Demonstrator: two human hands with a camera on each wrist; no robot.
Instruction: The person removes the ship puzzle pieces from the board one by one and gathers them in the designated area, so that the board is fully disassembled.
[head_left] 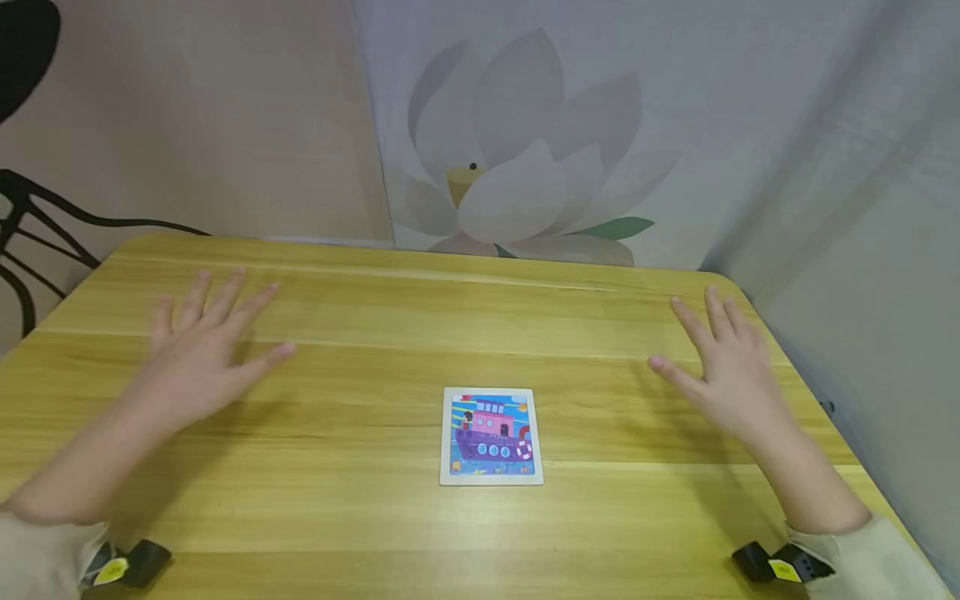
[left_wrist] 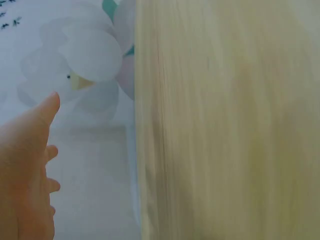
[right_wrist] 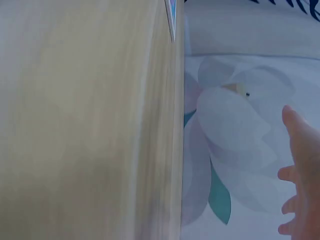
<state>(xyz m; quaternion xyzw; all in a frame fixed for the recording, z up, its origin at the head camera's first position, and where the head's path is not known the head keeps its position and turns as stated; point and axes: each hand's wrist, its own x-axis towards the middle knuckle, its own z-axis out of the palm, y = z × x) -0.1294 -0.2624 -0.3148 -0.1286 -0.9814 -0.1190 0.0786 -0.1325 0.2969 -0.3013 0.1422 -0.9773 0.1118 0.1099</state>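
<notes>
A square picture puzzle (head_left: 491,437) in a white frame lies flat on the wooden table, showing a purple and pink boat on blue water. To its left, my left hand (head_left: 201,358) is held over the table with fingers spread and nothing in it. My right hand (head_left: 731,375) is over the table's right side, fingers likewise spread and holding nothing. The left wrist view shows the left hand (left_wrist: 27,165) at its left edge, thumb extended. In the right wrist view the right hand (right_wrist: 305,170) appears at the right edge, and a sliver of the puzzle (right_wrist: 171,17) shows at the top.
The wooden table (head_left: 337,517) has its far edge close to a curtain (head_left: 517,125) printed with a pale flower. A black chair (head_left: 45,225) stands beyond the table's left corner. Each sleeve cuff carries a small black device (head_left: 146,563).
</notes>
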